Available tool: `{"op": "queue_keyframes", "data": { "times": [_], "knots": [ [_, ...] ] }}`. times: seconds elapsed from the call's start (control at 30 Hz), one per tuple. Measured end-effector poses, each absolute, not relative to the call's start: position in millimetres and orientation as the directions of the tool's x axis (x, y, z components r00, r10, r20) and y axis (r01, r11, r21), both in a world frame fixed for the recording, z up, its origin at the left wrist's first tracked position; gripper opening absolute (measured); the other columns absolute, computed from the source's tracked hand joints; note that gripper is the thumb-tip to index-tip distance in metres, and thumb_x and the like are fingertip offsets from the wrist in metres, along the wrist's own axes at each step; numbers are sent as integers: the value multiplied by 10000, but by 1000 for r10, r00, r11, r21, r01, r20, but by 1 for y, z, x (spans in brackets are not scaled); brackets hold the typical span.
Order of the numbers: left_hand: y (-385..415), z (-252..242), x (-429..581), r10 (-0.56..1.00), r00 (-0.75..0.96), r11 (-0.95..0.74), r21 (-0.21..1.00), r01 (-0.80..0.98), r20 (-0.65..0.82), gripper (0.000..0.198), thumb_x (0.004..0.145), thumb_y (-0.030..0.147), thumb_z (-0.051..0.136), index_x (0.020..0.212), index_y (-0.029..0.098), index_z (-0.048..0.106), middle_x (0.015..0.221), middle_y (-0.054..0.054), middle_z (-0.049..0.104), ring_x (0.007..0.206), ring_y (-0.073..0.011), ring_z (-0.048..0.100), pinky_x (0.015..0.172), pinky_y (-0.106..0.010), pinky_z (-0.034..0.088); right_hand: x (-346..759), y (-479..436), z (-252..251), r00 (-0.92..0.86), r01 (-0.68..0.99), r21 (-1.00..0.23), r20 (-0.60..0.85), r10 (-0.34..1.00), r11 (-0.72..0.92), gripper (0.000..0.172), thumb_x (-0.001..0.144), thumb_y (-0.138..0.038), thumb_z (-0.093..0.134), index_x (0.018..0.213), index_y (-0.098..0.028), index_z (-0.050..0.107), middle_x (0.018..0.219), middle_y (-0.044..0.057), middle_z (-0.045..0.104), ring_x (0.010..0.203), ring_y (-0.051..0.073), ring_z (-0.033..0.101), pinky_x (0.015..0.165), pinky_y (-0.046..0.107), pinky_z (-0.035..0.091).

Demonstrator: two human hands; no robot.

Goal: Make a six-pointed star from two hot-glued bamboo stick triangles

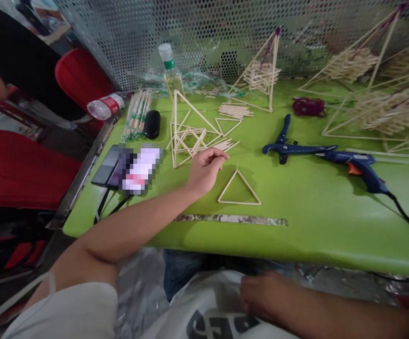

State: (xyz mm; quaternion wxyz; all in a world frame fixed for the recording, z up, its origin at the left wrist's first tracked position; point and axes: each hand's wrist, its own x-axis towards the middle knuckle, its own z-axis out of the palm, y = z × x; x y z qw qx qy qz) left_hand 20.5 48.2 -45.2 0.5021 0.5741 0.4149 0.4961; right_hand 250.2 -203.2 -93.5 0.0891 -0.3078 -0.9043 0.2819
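My left hand [206, 172] hovers over the table, just up and left of a small triangle [239, 202] of wooden sticks lying flat. Its thumb and index finger are pinched together; what they hold, if anything, is too small to make out. A fine thread rises from the triangle's top corner. Behind the hand stands a larger stick frame [197, 112], with loose sticks [221, 147] beside it. My right hand [264, 293] is low at the shirt, below the table edge, dim and blurred, its fingers hard to read.
A blue cutter [285, 148] and a blue glue gun [364, 167] with a cord lie to the right. Purple yarn [309, 107] and finished stick pyramids [352, 66] stand behind. A bottle [172, 70], wrapped stick bundles [138, 113], a black case [152, 124] and phones [110, 165] are left.
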Motion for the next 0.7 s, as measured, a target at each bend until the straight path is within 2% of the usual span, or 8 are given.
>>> {"op": "queue_keyframes", "data": {
  "times": [0.1,0.13,0.17,0.23,0.33,0.47,0.53,0.7],
  "knots": [
    [45,-45,18,974,170,-142,989,-42,147,146,975,197,711,879,227,817,665,22,627,553,-102,499,517,-266,391,278,-139,-20,-862,336,-747,2,507,574,373,897,-9,711,1018,-361,744,839,-33,791,694,155,730,631,336,525],
    [44,-45,17,977,164,-130,991,-44,136,139,978,209,719,892,229,826,673,21,634,557,-102,501,513,-264,388,284,-108,0,-866,331,-732,15,500,595,355,1037,-16,612,1079,-346,737,919,4,820,781,169,762,725,342,565],
    [44,-46,15,981,150,-115,992,-46,120,132,980,220,725,907,233,835,685,18,644,563,-103,508,510,-261,387,288,-77,15,-810,376,-681,88,580,628,339,1113,-49,532,1026,-325,708,894,23,801,744,182,728,717,354,549],
    [45,-49,11,990,107,-85,995,-56,91,129,977,227,729,924,242,846,707,14,662,582,-106,530,511,-254,394,289,-17,30,-640,550,-520,241,730,654,192,1172,-171,590,1089,-280,725,897,25,779,738,188,708,691,354,499],
    [47,-51,7,996,57,-70,995,-77,74,143,972,217,725,918,246,855,708,16,664,604,-106,556,527,-246,423,280,43,19,-567,671,-359,315,761,649,244,1183,-262,581,1206,-223,821,1120,104,830,960,246,779,813,368,531],
    [48,-47,8,995,74,-60,992,-108,68,147,966,200,738,916,245,868,703,18,669,599,-102,563,525,-234,441,271,67,-14,-689,692,-144,161,707,707,466,1025,-54,572,1292,-256,897,1287,89,834,780,165,644,686,320,371],
    [46,-43,10,995,82,-54,992,-110,63,133,954,197,753,903,238,869,694,19,668,591,-99,566,518,-225,442,271,69,-24,-730,663,-96,132,670,742,538,954,14,587,1291,-258,907,1283,79,835,728,136,573,668,309,311],
    [45,-39,11,996,83,-20,993,-117,30,127,957,204,766,902,222,879,700,13,680,589,-92,581,520,-211,450,276,74,-28,-781,602,-86,147,607,794,448,954,39,608,1179,-214,902,1231,79,829,734,130,534,678,293,320]
  ]
}}
